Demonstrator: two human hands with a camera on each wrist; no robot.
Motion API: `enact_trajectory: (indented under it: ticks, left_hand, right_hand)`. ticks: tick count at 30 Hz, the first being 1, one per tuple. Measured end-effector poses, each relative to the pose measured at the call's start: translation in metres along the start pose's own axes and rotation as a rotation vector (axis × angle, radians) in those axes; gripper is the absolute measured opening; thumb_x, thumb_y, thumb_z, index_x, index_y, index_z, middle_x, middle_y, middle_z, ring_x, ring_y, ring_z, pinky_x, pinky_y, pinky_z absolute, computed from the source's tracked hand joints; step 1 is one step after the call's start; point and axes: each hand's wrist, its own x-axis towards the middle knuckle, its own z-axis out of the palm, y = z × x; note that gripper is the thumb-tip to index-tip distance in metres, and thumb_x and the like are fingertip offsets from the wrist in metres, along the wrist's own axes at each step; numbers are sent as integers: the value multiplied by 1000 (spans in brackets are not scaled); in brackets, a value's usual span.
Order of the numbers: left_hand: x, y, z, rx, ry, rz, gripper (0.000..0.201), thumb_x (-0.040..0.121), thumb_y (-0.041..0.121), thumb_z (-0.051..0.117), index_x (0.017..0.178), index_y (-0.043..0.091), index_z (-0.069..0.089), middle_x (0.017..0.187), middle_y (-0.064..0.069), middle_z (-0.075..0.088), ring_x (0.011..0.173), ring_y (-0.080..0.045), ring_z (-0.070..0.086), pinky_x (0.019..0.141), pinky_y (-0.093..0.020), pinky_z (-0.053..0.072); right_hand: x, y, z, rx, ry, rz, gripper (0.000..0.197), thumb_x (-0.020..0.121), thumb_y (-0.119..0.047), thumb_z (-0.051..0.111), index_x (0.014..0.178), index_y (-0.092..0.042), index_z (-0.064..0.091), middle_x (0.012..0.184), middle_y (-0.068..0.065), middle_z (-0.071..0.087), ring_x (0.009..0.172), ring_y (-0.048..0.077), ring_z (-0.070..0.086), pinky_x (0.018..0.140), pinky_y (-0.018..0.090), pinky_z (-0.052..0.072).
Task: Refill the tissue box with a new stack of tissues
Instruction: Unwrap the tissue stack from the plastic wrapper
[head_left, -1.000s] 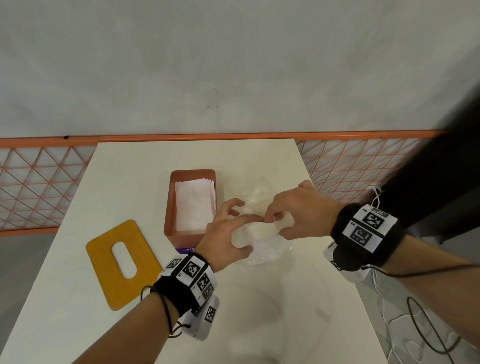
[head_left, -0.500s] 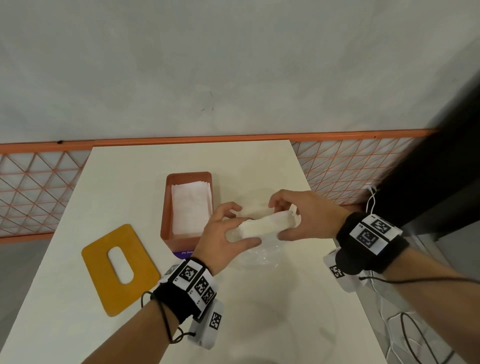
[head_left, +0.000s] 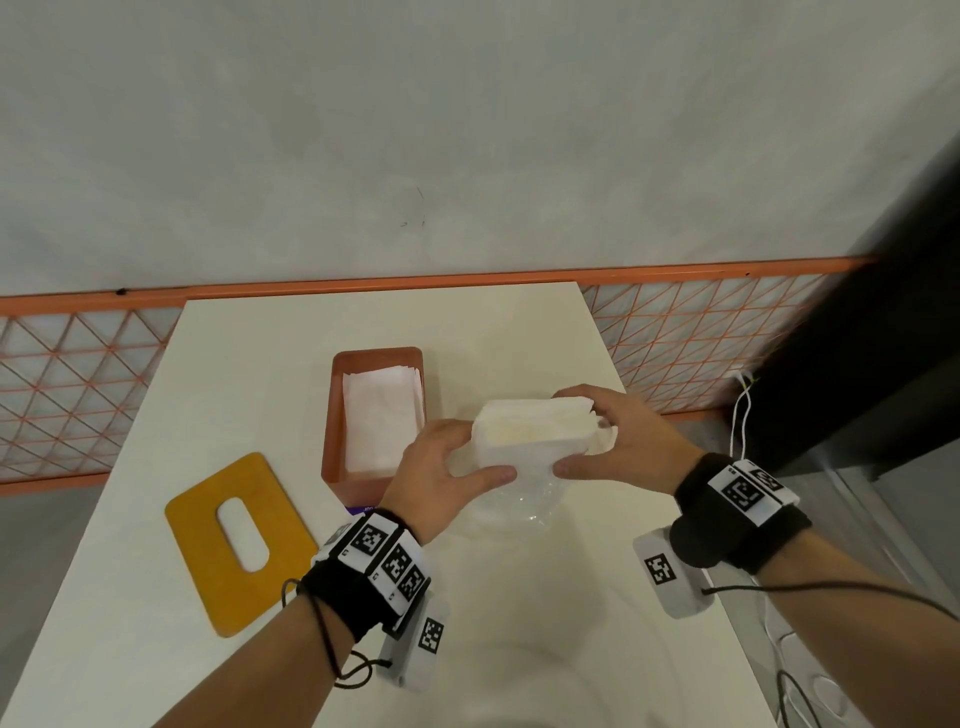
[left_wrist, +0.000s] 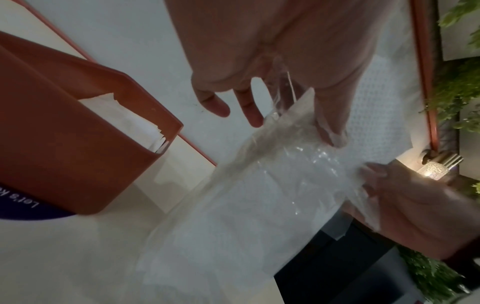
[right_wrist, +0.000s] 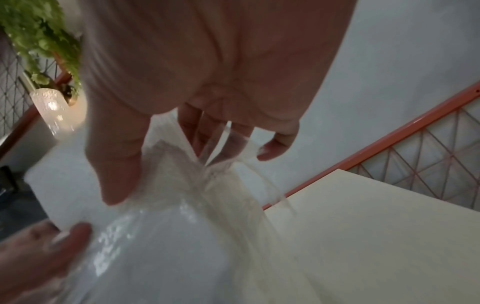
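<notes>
**The new stack is up from the counter, beside the box**

A second ago both hands picked at the wrapper low on the counter (head_left: 519, 623); now the tissue stack (head_left: 535, 431) is lifted at centre frame. The left hand (head_left: 441, 467) and right hand (head_left: 623, 447) each have their grip clamped on one end of it, and the clear wrapper (head_left: 519, 499) hangs below. The stack's long axis runs left to right, while the tissue box (head_left: 332, 431), just left of it, lies lengthwise up the frame. I judge a turn is needed; the left hand is nearer the box.

The right hand (right_wrist: 207, 67) holds a clear bag (right_wrist: 166, 236) of tissues. The left thumb (right_wrist: 64, 242) touches it too.
</notes>
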Motion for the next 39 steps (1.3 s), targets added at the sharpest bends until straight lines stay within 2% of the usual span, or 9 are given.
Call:
enact_trajectory:
  ticks: [5, 8, 12, 15, 21, 28, 31, 33, 39]
  left_hand:
    - [-3, -8, 2, 52, -19, -64, 54, 61, 64, 75, 108, 68, 50, 125, 11, 48, 125, -14, 44, 112, -41, 36]
    - [-3, -10, 2, 67, -36, -103, 69, 64, 58, 78, 126, 49, 50, 127, 7, 47, 125, -14, 44, 110, -39, 37]
    - [-2, -7, -1, 47, -22, -93, 47, 73, 50, 77, 117, 40, 64, 126, 5, 50, 121, -10, 47, 107, -28, 35]
    - [-5, -8, 1, 36, -18, -76, 38, 70, 58, 74, 105, 57, 59, 123, 7, 54, 119, -10, 47, 110, -35, 37]
    - [-6, -14, 5, 58, -12, -23, 58, 71, 71, 61, 124, 57, 43, 126, 12, 54, 124, -8, 44, 110, -45, 37]
    - [-2, -18, 1, 118, -29, -32, 53, 67, 87, 44, 115, 65, 45, 126, 8, 54, 124, -20, 42, 108, -49, 38]
    - [-4, -15, 2, 92, -28, -23, 51, 70, 81, 51, 118, 69, 37, 128, 8, 53, 126, -17, 41, 109, -49, 38]
    - [-6, -14, 1, 93, -26, -19, 57, 70, 74, 59, 119, 69, 32, 131, 12, 48, 126, -13, 40, 110, -49, 37]
    - [-4, -19, -2, 144, -54, 46, 96, 55, 60, 83, 136, 43, 36, 148, 25, 15, 139, -3, 26, 117, -44, 30]
  right_hand:
    - [-1, -3, 0, 46, 15, 60, 40, 69, -25, 88, 104, -32, 71, 107, -16, 73, 102, -2, 65, 98, 34, 51]
    - [-2, -5, -1, 115, 55, 39, 43, 73, -28, 85, 113, -25, 71, 112, -11, 73, 106, 4, 65, 98, 34, 51]
    - [-5, -3, 4, 73, 48, 60, 62, 64, -44, 87, 119, -42, 59, 117, -20, 68, 111, 2, 62, 98, 35, 51]
    - [-5, 0, 5, 36, 33, 75, 67, 60, -44, 88, 121, -33, 62, 117, -16, 69, 110, 5, 63, 99, 40, 52]
    - [-7, -13, 1, 186, 90, 22, 39, 74, -20, 83, 101, -41, 66, 100, -31, 72, 99, -8, 64, 85, 7, 48]
    - [-10, -4, 9, 53, 65, 47, 70, 57, -64, 81, 119, -36, 64, 119, -21, 67, 115, 0, 59, 103, 37, 47]
    - [-7, -9, 6, 156, 103, 56, 41, 70, -32, 86, 106, -39, 67, 104, -24, 72, 102, -8, 64, 91, 20, 50]
    - [-7, -13, 3, 195, 121, 25, 41, 76, -12, 82, 102, -39, 65, 96, -26, 72, 95, -9, 66, 82, 11, 49]
    - [-8, -25, -2, 251, 141, -60, 46, 83, -11, 75, 115, -40, 60, 110, -21, 72, 105, 6, 67, 93, 25, 54]
